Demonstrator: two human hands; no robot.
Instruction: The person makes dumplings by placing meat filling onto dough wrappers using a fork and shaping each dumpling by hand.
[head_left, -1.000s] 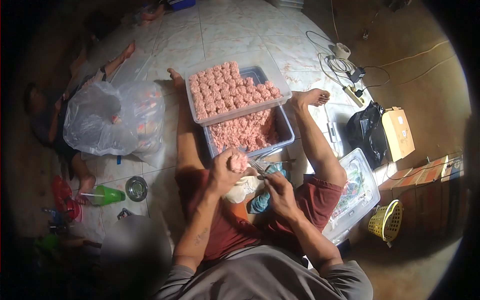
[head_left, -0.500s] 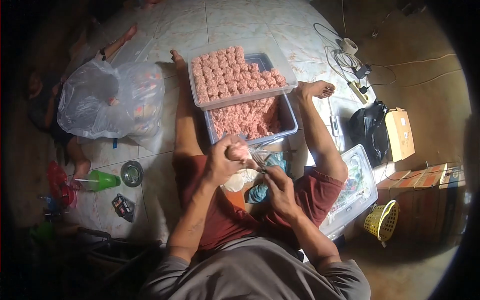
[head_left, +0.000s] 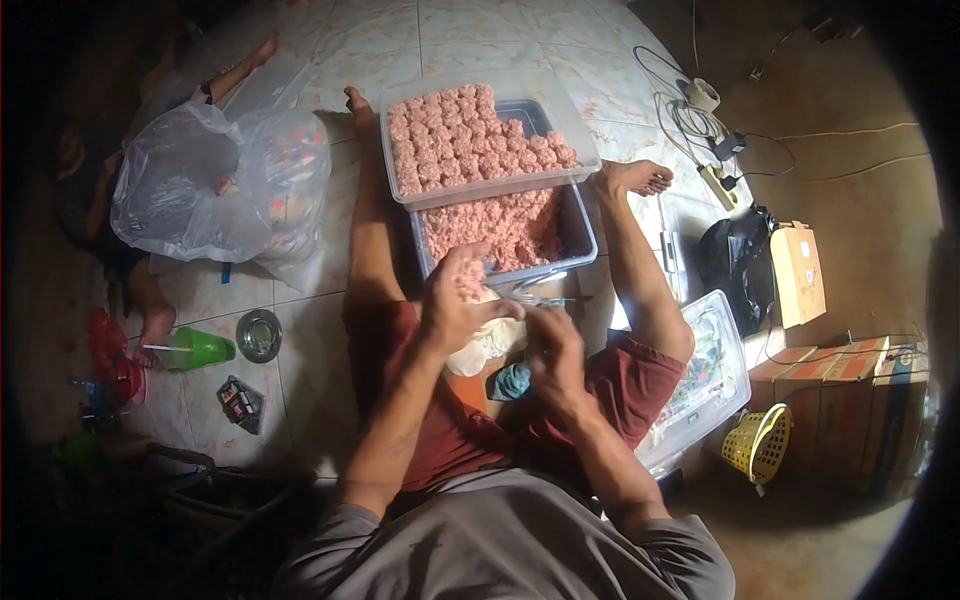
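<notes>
My left hand [head_left: 455, 312] is curled round a clump of pink minced meat [head_left: 469, 280], with part of the meat showing between thumb and fingers. Close by on the right, my right hand [head_left: 556, 352] is closed on a fork [head_left: 530, 298], blurred and hard to make out. Beneath the hands lie some pale, floppy sheets [head_left: 488, 345] and a blue-green cloth [head_left: 512, 382]. Beyond them a grey-blue tub [head_left: 590, 235] holds loose minced meat [head_left: 490, 230]. A clear plastic tray [head_left: 500, 184] rests across it, with rows of meat balls [head_left: 440, 140].
On the left are a plastic bag [head_left: 175, 190], a green cup [head_left: 208, 348], a metal ashtray-like dish [head_left: 260, 335] and another person's foot [head_left: 155, 325]. To the right are a lidded clear box [head_left: 700, 380], a yellow basket [head_left: 757, 445], a black bag [head_left: 740, 265] and cables [head_left: 690, 125].
My left hand has risen slightly and its fingers have opened more around the meat. My right hand has turned, and the fork has moved away from the meat. More pale sheets now show.
</notes>
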